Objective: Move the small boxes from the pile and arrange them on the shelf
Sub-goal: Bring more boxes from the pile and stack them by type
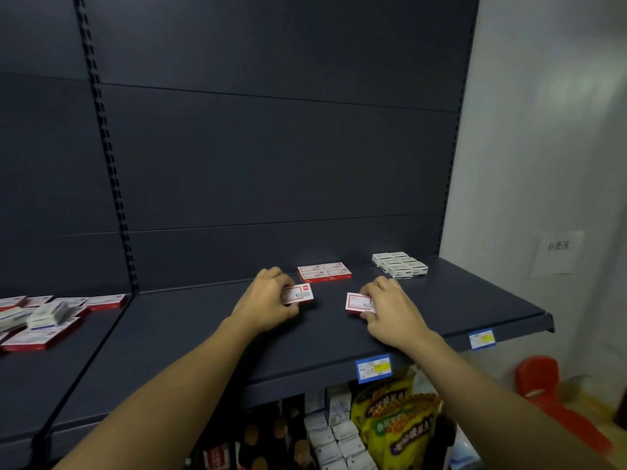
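On the dark shelf [210, 337], my left hand [266, 300] grips a small red-and-white box [301, 293] by its left end. My right hand [390, 308] grips a second red-and-white box [356, 302] by its right end. Both boxes lie flat on the shelf, a short gap apart. Behind them, near the back panel, sits a flat block of red-and-white boxes [324, 272]. To its right stands a group of white boxes [400, 264]. The jumbled pile of boxes [44, 317] lies on the neighbouring shelf at far left.
Blue price tags [374, 367] hang on the shelf's front edge. Below the shelf are yellow snack bags [397, 422] and white cartons [334, 439]. A red plastic stool [543, 378] stands on the floor at right, by a grey wall bearing a paper sign [558, 254].
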